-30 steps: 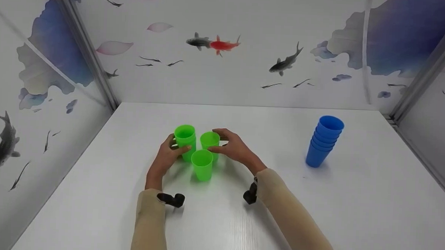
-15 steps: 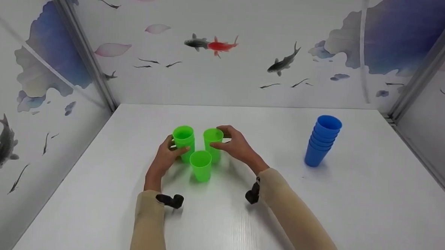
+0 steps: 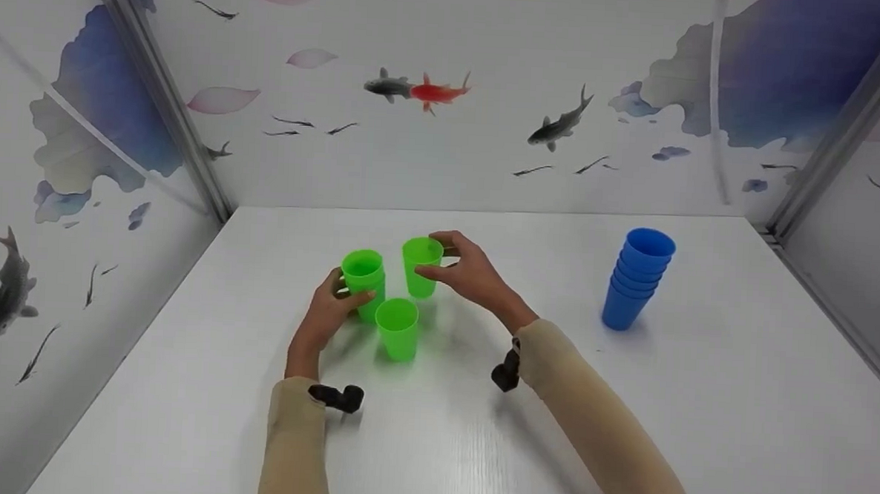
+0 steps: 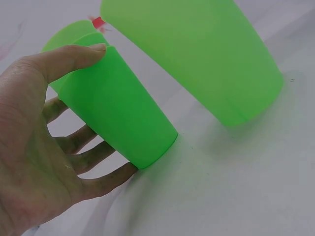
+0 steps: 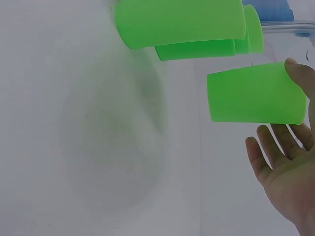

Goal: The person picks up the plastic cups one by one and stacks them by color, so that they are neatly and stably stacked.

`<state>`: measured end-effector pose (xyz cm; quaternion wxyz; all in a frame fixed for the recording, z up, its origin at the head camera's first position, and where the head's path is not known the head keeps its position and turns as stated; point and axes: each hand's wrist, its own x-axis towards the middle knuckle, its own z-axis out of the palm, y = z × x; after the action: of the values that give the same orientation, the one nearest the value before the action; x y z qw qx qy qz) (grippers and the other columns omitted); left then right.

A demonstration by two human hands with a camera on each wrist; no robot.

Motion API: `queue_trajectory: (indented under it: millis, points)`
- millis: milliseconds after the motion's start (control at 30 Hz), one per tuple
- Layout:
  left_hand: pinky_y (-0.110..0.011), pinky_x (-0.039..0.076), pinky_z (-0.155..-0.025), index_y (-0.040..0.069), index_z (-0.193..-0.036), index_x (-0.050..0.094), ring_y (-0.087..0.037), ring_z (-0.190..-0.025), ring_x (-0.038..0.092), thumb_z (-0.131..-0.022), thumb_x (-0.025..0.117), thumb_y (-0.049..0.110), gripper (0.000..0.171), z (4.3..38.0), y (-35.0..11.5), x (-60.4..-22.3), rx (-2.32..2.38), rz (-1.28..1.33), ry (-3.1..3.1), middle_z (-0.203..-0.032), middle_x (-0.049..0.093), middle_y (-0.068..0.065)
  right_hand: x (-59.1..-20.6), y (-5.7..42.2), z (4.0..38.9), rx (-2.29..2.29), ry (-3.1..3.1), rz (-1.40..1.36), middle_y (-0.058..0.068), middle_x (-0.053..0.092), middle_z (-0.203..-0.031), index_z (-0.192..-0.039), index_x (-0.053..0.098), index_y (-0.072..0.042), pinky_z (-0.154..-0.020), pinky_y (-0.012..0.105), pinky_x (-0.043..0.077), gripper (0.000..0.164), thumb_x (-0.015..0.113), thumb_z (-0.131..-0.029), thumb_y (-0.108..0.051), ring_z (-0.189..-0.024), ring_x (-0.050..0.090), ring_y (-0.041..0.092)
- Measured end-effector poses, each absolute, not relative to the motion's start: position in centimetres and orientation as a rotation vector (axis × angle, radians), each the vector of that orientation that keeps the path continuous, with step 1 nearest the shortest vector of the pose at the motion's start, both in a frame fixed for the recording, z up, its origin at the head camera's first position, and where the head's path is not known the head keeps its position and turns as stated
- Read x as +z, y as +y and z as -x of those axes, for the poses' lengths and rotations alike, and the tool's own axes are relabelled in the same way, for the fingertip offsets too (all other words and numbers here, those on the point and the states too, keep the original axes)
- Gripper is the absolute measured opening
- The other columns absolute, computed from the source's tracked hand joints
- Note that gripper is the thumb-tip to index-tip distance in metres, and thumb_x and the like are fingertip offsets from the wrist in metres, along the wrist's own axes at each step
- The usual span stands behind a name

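My left hand (image 3: 324, 307) grips a short stack of nested green cups (image 3: 364, 277) on the table. In the left wrist view its thumb (image 4: 83, 56) lies over the upper part and the fingers curl behind. With my right hand (image 3: 472, 274) I hold a single green cup (image 3: 420, 268) near its rim, farther back and to the right of the stack. The right wrist view shows that cup (image 5: 256, 96) pinched between thumb and fingers, its base raised above the table. Another green cup (image 3: 398, 327) stands upright in front, nearer to me, touched by neither hand.
A tall stack of nested blue cups (image 3: 638, 278) stands at the right of the white table (image 3: 462, 426). Walls printed with fish and petals (image 3: 429, 157) enclose the table at the back and sides.
My right hand has lifted its green cup and carried it back, away from the other cups. The left hand stays at its stack; the front cup has not moved.
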<state>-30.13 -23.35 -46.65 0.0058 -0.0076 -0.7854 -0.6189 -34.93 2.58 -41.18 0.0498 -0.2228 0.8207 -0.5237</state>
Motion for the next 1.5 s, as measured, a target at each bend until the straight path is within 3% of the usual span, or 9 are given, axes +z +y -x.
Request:
queue_trajectory:
  millis: [800, 1500]
  points:
    - [-0.052, 0.044, -0.112, 0.015, -0.153, 0.035, -0.036, -0.139, 0.047, -0.091, 0.073, 0.034, 0.076, 30.2, -23.5, -46.6, -1.933, -0.008, -2.476, -0.15, 0.046, -0.018, -34.4, 0.7, 34.7, -1.673, 2.434, 0.852, 0.003, 0.057, -0.138, -0.145, 0.048, -0.015, -0.107, 0.041, 0.049, 0.069, 0.078, -0.087, -0.037, -0.129, 0.055, 0.02]
    - [-0.051, 0.04, -0.116, 0.018, -0.156, 0.032, -0.035, -0.141, 0.046, -0.088, 0.076, 0.04, 0.083, 30.4, -23.7, -46.6, -1.944, -0.039, -2.499, -0.154, 0.043, -0.016, -35.5, -3.6, 33.0, -1.807, 2.306, 0.795, 0.003, 0.052, -0.144, -0.147, 0.046, -0.017, -0.106, 0.04, 0.052, 0.068, 0.076, -0.089, -0.036, -0.132, 0.055, 0.021]
